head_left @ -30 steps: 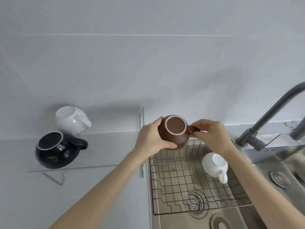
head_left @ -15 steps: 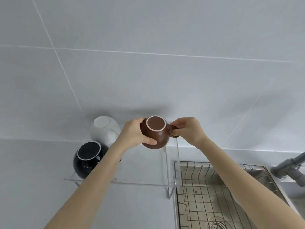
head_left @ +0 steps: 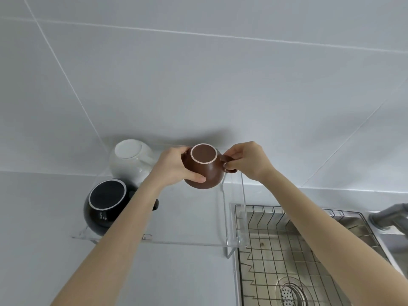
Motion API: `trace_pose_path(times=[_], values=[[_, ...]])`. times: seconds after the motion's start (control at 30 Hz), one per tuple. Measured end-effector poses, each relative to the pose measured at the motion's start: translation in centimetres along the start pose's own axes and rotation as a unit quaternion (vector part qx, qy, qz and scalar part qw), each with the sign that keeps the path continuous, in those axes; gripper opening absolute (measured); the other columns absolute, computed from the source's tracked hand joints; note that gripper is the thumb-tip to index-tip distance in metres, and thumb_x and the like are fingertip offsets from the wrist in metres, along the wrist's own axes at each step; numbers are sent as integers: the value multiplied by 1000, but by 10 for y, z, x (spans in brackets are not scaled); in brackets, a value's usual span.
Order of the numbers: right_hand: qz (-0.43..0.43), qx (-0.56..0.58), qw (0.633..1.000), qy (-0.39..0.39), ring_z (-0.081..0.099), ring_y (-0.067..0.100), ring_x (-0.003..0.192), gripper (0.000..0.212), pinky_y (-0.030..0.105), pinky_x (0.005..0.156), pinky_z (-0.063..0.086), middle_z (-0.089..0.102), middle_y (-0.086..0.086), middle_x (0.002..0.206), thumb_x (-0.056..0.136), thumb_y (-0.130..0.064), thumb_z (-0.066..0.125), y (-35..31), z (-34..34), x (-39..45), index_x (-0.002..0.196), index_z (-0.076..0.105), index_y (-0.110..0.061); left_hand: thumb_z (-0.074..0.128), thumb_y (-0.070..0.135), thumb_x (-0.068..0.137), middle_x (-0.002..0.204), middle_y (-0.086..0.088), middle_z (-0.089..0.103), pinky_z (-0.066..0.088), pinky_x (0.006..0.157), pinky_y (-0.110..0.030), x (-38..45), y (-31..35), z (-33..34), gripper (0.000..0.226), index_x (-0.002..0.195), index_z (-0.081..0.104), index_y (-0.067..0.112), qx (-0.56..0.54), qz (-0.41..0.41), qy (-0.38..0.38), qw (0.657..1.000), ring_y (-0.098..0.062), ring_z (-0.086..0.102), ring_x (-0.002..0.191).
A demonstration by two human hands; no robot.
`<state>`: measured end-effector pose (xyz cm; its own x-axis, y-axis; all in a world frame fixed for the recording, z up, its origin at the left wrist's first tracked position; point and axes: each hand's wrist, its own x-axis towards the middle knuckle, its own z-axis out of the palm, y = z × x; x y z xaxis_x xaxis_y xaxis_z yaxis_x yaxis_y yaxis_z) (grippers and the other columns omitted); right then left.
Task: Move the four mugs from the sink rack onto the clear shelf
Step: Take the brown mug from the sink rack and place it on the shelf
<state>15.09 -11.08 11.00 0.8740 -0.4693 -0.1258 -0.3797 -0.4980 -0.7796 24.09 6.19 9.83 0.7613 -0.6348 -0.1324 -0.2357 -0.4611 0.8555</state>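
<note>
I hold a brown mug (head_left: pixel 206 171) upside down over the back right part of the clear shelf (head_left: pixel 187 219). My left hand (head_left: pixel 174 167) cups its body from the left. My right hand (head_left: pixel 247 162) pinches its handle on the right. I cannot tell whether the mug touches the shelf. A white mug (head_left: pixel 130 161) stands upside down at the shelf's back left, and a black mug (head_left: pixel 103 204) stands upside down at its front left. The wire sink rack (head_left: pixel 276 250) lies lower right; my right forearm crosses it and no mug shows in it.
A grey faucet (head_left: pixel 388 215) sits at the right edge beside the steel sink, whose drain strainer (head_left: pixel 289 292) shows at the bottom. A tiled wall rises behind the shelf. The shelf's upright clear side panel (head_left: pixel 234 206) stands between shelf and sink.
Both hands carried the brown mug from above the sink rack leftward to over the shelf. The view swung left, and the white mug in the rack has gone out of sight.
</note>
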Motion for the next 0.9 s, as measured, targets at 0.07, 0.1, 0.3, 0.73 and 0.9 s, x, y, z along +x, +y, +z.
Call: trace_pose_path(times=[0.07, 0.1, 0.3, 0.73, 0.9], values=[[-7, -19, 1000, 0, 70, 36, 76, 16, 50, 80, 57, 74, 21, 79, 61, 3, 68, 0, 1, 1, 71, 69, -10, 86, 17, 40, 105, 4, 71, 52, 92, -40, 0, 0, 1, 73, 109, 64, 26, 1, 2, 0, 1000, -13, 64, 101], [-12, -29, 1000, 4, 70, 36, 76, 16, 51, 79, 57, 74, 21, 79, 61, 3, 68, 0, 1, 1, 72, 69, -8, 85, 19, 39, 106, 4, 71, 52, 92, -40, -1, 0, 1, 74, 109, 63, 26, 1, 2, 0, 1000, -13, 64, 102], [-32, -70, 997, -2, 67, 35, 82, 19, 47, 80, 57, 73, 19, 86, 63, 1, 69, -5, 0, -2, 81, 69, -7, 84, 20, 44, 111, 3, 68, 49, 95, -37, -2, 5, 1, 73, 112, 59, 27, 35, -16, -24, 999, -17, 61, 108], [48, 20, 995, 91, 59, 16, 84, 21, 25, 73, 43, 68, 6, 100, 78, -7, 63, 82, -111, -100, 98, 65, -13, 74, 24, 70, 141, -4, 44, 25, 105, -20, -51, 100, 100, 69, 131, 43, 15, 130, 218, 28, 967, -17, 36, 133], [137, 9, 980, 144, 61, 20, 91, 27, 32, 86, 45, 69, 12, 106, 78, -9, 65, 165, -131, -149, 105, 64, -6, 74, 27, 70, 136, -3, 51, 27, 98, -15, -61, 96, 182, 67, 129, 45, 18, 87, 191, -114, 971, -14, 45, 125]])
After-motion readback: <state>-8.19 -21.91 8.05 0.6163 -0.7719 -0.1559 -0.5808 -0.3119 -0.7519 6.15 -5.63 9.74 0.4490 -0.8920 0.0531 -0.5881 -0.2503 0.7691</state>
